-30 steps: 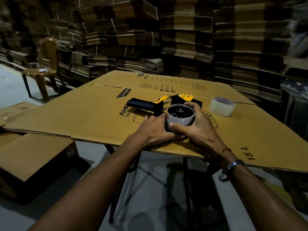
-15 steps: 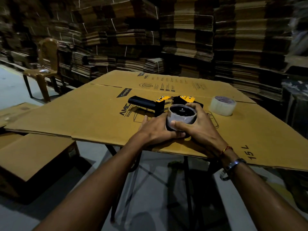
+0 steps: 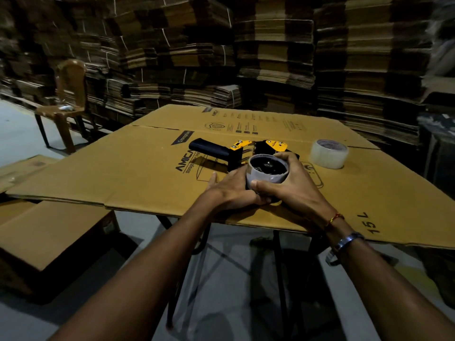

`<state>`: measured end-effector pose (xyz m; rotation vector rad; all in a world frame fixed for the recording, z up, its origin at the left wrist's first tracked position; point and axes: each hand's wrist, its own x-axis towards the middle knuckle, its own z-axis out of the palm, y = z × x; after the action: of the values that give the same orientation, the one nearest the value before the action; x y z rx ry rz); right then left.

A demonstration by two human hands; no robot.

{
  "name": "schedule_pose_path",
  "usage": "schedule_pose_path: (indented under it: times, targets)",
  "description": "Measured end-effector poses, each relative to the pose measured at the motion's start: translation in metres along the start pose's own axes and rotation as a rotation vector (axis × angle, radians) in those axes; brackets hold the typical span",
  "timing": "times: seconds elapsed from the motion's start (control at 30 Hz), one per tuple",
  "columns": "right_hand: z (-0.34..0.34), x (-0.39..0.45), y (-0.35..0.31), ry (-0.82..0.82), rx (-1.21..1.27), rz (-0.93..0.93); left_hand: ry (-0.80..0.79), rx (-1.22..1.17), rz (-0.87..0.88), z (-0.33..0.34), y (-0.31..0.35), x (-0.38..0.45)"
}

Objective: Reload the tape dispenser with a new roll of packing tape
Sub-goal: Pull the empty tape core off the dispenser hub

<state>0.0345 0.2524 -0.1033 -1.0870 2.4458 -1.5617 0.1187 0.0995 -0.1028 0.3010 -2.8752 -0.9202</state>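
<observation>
The right hand (image 3: 293, 185) curls round the grey core (image 3: 268, 174) seated on the dispenser (image 3: 236, 153), thumb on its near wall, its open end up. The left hand (image 3: 234, 190) presses flat against the core's left side, fingers straight. The dispenser lies flat mid-worktop (image 3: 138, 173), long axis left to right, black handle pointing left. A new roll (image 3: 328, 153) lies flat to the right, apart.

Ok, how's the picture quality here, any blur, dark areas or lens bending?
Head view: dim overall, the cardboard stacks nearly lost in shadow; the brown chair at the left edge looks smeared; wide-angle bending curves the cardboard sheet; the tape dispenser reads fairly sharp.
</observation>
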Motion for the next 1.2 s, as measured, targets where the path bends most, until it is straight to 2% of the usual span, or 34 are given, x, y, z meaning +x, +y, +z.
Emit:
schedule_pose_path:
  times: [0.77,1.03,1.2]
  targets:
    - [-0.0012,-0.0008,-0.0019,-0.005,-0.026,-0.002,0.016,0.051,-0.010,0.0036,0.0002,-0.0013]
    - [-0.0024,-0.0012,-0.0050,-0.027,0.072,0.048,0.021,0.055,-0.012,0.0037,0.0036,-0.0044]
    - [-0.0040,-0.0016,-0.0085,-0.059,-0.044,0.052,0.004,0.078,-0.009,0.0045,0.0023,-0.0055]
